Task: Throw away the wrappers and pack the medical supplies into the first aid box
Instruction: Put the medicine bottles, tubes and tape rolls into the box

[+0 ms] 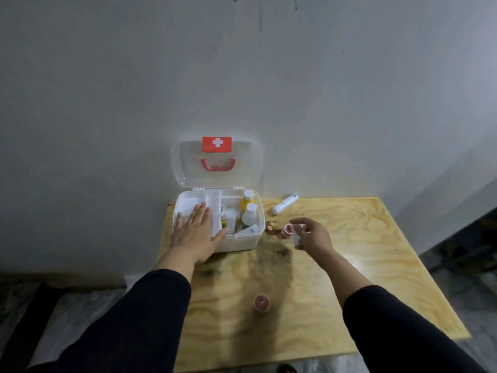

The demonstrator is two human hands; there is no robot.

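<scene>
The white first aid box point(242, 242) stands open at the back left of the wooden table, its clear lid point(185, 162) with a red cross leaning on the wall. Bottles and a tube fill its right half. My left hand point(195, 228) lies flat, fingers spread, over the box's left tray. My right hand point(313, 234) hovers just right of the box, fingers closed on a small white item point(297, 235). A pink tape roll point(287, 229) lies beside that hand. A white tube point(284, 204) rests near the wall. Another pink roll point(261, 303) sits near the front.
The wooden table point(363, 265) stands against a grey wall, its right edge running diagonally toward me. Small brownish scraps point(272, 228) lie between the box and the tape roll. Dark stains mark the wood in front of the box. Floor shows left and right.
</scene>
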